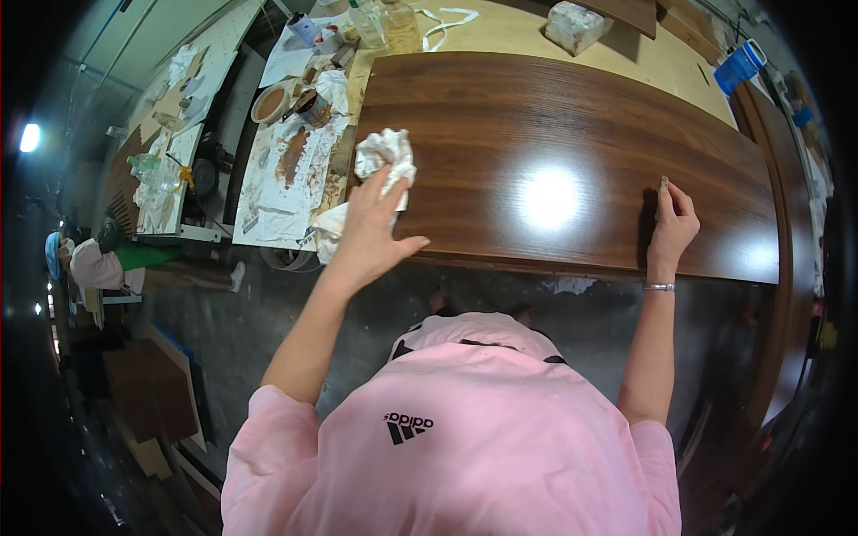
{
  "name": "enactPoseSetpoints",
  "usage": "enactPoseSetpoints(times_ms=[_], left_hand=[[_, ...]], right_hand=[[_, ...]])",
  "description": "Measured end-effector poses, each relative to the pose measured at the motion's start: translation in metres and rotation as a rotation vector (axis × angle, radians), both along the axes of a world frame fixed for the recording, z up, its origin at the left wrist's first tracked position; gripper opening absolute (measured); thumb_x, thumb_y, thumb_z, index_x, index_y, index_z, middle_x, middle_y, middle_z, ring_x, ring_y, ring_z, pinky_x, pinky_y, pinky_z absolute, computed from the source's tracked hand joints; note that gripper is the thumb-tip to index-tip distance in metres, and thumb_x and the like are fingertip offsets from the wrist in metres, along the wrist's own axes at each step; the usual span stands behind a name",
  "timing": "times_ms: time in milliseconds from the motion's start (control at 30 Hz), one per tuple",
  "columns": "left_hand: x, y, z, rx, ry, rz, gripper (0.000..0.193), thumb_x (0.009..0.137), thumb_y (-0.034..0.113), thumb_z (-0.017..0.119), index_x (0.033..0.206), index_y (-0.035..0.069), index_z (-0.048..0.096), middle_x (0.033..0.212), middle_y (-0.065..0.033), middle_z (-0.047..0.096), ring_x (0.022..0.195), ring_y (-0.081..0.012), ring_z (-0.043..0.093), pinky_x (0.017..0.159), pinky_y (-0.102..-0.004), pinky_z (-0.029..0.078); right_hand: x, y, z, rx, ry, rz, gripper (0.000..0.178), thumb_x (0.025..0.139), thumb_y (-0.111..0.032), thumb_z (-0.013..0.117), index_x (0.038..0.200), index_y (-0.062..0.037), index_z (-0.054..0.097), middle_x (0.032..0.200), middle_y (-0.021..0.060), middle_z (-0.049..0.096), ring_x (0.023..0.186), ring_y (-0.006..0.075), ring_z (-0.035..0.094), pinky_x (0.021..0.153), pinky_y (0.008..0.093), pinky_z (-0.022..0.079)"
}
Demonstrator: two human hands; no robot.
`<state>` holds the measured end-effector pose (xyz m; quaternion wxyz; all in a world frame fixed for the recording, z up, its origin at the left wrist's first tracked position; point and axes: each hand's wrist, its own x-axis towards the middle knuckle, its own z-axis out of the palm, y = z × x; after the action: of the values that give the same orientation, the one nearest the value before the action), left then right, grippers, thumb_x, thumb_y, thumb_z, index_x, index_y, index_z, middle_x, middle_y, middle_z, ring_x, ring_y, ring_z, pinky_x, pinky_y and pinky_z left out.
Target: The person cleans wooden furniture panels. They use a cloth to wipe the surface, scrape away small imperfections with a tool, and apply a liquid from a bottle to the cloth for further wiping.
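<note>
The left grip [368, 228] is spread, fingertips on a crumpled white cloth [391, 154] at nine o'clock on the glossy brown board [527, 116]. At four o'clock on the board, the right grip [675, 230] pinches a small piece [664, 182], too small to identify. Should that piece slip or drag, it might scratch the finish; the cloth, brushing the brown-smeared paper [304, 196] beside it, could carry streaks over. At eleven o'clock from the left grip, a round tub [270, 104] holds brown matter, and a jar [313, 108] stands close by, its contents unclear. At twelve stand clear bottles [400, 31], fill uncertain; at one from the right grip, a blue jug [740, 67], inside hidden.
</note>
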<state>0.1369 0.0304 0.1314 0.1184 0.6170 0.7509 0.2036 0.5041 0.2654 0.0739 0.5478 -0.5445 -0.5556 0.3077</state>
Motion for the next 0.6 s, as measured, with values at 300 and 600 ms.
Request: enactPoseSetpoints(times_ms=[300,600], left_hand=[[0.018,0.015,0.002,-0.062,-0.175,-0.049,0.075,0.070,0.008,0.077,0.140,0.003,0.050,0.154,-0.0219,0.033,0.144,-0.0371,0.031,0.116,-0.0397,0.030],[0.016,0.016,-0.001,-0.035,-0.212,-0.058,0.074,0.071,0.005,0.075,0.140,0.005,0.050,0.154,-0.0211,0.034,0.143,-0.0369,0.032,0.116,-0.0394,0.029]], right_hand=[[0.000,-0.004,0.001,0.013,0.037,0.007,0.017,0.090,-0.011,0.073,0.099,0.0028,0.073,0.081,-0.0022,0.058,0.063,0.0035,0.047,0.055,0.0223,0.037],[-0.002,-0.003,0.000,0.010,0.033,0.002,0.020,0.089,-0.015,0.074,0.100,0.0022,0.073,0.081,-0.0036,0.060,0.063,0.0025,0.045,0.054,0.0206,0.035]])
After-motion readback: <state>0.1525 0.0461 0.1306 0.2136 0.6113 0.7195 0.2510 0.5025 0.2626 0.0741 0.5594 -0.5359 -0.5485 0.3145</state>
